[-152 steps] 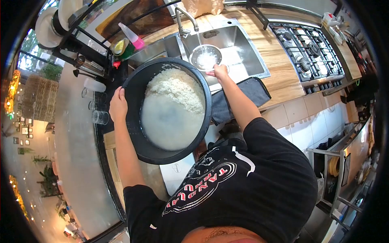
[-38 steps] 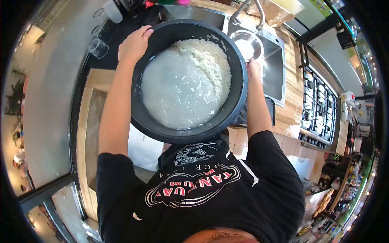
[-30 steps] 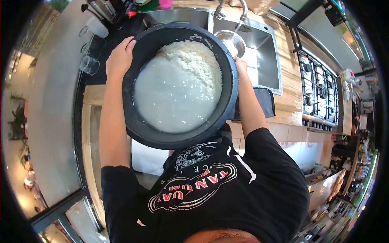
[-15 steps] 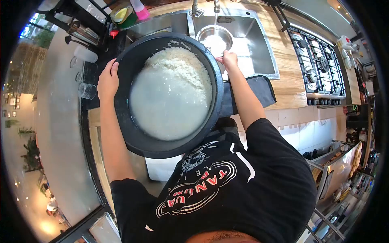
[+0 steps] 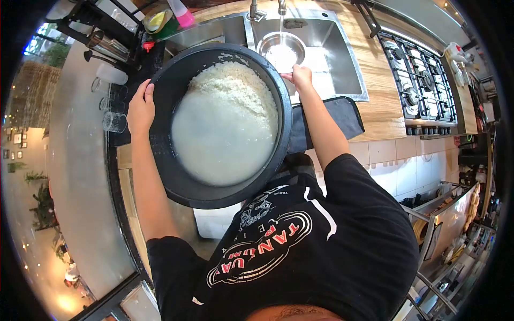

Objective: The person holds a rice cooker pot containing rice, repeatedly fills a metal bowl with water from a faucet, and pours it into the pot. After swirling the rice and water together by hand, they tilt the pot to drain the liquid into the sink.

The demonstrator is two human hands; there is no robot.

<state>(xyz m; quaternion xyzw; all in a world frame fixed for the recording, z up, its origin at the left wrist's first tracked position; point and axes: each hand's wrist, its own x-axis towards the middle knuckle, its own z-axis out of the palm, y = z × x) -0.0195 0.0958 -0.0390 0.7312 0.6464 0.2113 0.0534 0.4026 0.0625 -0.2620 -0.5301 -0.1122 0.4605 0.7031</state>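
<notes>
A large black tub (image 5: pixel 160 144) is held in front of my body, over the near edge of the sink counter. White rice grains (image 5: pixel 243 88) are heaped against its far right side. Cloudy water (image 5: pixel 222 142) fills the nearer part. My left hand (image 5: pixel 141 108) grips the tub's left rim, thumb on top. On the far right, my right hand (image 5: pixel 301 79) is closed at the rim with its thumb against it; its other fingers are mostly hidden. Just beyond that hand, a round metal bowl (image 5: pixel 301 51) sits in the sink under running water (image 5: pixel 281 24).
The steel sink (image 5: pixel 350 69) has a faucet (image 5: pixel 257 12) at its back. A dark cloth (image 5: pixel 337 120) hangs over the counter edge. To the right is a gas stove (image 5: pixel 420 80). Clear glasses (image 5: pixel 114 122) and a pink-based bottle (image 5: pixel 184 18) stand on the left.
The view has shifted slightly. The tub tilts a little differently, and the cloudy water has moved slightly over the near side. Both hands keep their places on the rim.
</notes>
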